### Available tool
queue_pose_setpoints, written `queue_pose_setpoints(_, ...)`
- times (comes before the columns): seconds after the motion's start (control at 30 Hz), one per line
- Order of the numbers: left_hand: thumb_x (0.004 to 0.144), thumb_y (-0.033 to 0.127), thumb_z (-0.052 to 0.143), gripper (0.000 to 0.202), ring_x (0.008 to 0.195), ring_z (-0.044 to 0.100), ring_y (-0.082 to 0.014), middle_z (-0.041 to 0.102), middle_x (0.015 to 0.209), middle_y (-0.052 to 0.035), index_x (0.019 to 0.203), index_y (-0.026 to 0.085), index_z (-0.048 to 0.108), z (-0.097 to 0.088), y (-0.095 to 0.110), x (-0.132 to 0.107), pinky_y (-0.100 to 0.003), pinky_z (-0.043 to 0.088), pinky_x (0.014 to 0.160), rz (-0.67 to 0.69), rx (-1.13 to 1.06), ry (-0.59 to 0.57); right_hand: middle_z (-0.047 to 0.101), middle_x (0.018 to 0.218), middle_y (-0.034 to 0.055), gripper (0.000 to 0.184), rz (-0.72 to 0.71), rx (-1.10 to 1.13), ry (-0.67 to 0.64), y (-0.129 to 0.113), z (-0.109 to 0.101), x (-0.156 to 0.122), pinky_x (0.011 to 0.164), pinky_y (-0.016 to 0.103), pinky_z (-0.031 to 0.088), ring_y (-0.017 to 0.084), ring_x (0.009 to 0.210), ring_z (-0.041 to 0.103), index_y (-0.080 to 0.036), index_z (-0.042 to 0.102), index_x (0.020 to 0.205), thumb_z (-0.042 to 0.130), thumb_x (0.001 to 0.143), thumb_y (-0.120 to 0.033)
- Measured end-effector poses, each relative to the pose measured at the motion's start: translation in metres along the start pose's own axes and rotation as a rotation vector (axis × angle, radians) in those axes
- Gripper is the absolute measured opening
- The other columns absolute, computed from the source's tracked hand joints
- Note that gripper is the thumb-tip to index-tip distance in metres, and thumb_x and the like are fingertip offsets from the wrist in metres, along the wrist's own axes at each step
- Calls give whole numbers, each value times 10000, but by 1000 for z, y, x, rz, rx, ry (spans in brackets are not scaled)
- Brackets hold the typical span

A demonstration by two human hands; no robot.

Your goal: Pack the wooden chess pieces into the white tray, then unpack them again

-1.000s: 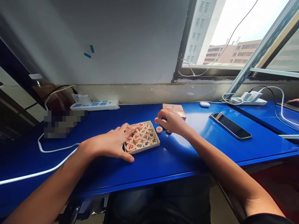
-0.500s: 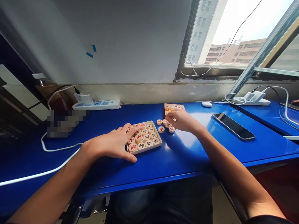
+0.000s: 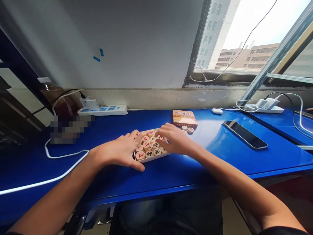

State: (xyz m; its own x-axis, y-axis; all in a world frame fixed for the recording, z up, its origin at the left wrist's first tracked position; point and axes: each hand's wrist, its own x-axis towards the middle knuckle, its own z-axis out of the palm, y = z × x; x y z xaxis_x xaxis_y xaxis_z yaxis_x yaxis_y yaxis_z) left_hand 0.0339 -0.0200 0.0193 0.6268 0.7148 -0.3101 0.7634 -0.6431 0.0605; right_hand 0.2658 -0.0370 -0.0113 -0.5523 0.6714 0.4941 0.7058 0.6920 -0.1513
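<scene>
You have a shallow wooden tray (image 3: 153, 158) with round wooden pieces (image 3: 146, 146) in it on the long flat desk (image 3: 146, 120). At its one o'clock lies a flat cardboard box (image 3: 185, 118), with loose round wooden pieces (image 3: 187, 130) just beside it. A flat smartphone (image 3: 245, 135) lies further away, at three o'clock.

Two hands (image 3: 119, 152) (image 3: 177, 142), one tray (image 3: 154, 158), one phone (image 3: 245, 134)

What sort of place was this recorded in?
Probably an office or study room, apparently on an upper floor: a long blue desk holds a power strip and a smartphone, beside a window overlooking other buildings.
</scene>
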Motion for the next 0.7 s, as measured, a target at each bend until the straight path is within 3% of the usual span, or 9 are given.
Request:
queue_pose_setpoints(0.07, 569, 811, 615, 1211, 1266, 375, -426, 262, 1461, -182, 1494, 289, 34, 1, 2, 0, -504, 328, 1024, 50, -8, 34, 638, 949, 55, 138, -118, 39, -44, -16, 7, 0, 825, 300, 383, 178, 907, 532, -173, 628, 935, 509, 902, -235)
queue_pose_setpoints(0.13, 582, 799, 618, 1187, 1266, 376, -422, 261, 1463, -181, 1494, 285, 60, 3, 5, 0, -497, 331, 1022, 67, -4, 33, 638, 981, 56, 116, -141, 63, -58, -26, 12, 0, 842, 300, 387, 182, 946, 539, -170, 615, 907, 516, 897, -228)
queue_pose_setpoints(0.33, 584, 828, 578, 1239, 1357, 213, -450, 75, 1535, -213, 1506, 234, 2, 3, 5, -1, -529, 261, 1067, 15, 9, -43, 636, 886, 58, 70, -119, 74, -27, -28, 10, 0, 795, 283, 395, 183, 898, 537, -159, 581, 810, 543, 856, -194)
queue_pose_setpoints(0.43, 563, 756, 655, 1260, 1378, 184, -424, 101, 1544, -174, 1507, 235, 2, -7, 4, -6, -507, 237, 1096, -13, -30, -80, 617, 814, 39, 37, -68, 71, 32, -17, -1, 1, 735, 274, 387, 164, 797, 522, -170, 568, 810, 536, 829, -175)
queue_pose_setpoints(0.6, 531, 615, 740, 1267, 1317, 335, -372, 300, 1467, -154, 1505, 221, 30, -23, -9, -11, -449, 332, 1062, -88, -50, -77, 625, 834, 25, 74, 135, 74, 261, 23, -22, -2, 741, 275, 384, 155, 793, 526, -183, 532, 801, 538, 852, -237)
queue_pose_setpoints(0.7, 518, 614, 749, 1286, 1321, 327, -377, 279, 1475, -170, 1504, 206, 31, -25, -23, -11, -449, 335, 1060, -161, -55, -78, 630, 825, 20, 131, 204, 77, 261, 35, -17, -3, 754, 278, 395, 154, 801, 539, -189, 535, 786, 535, 875, -285)
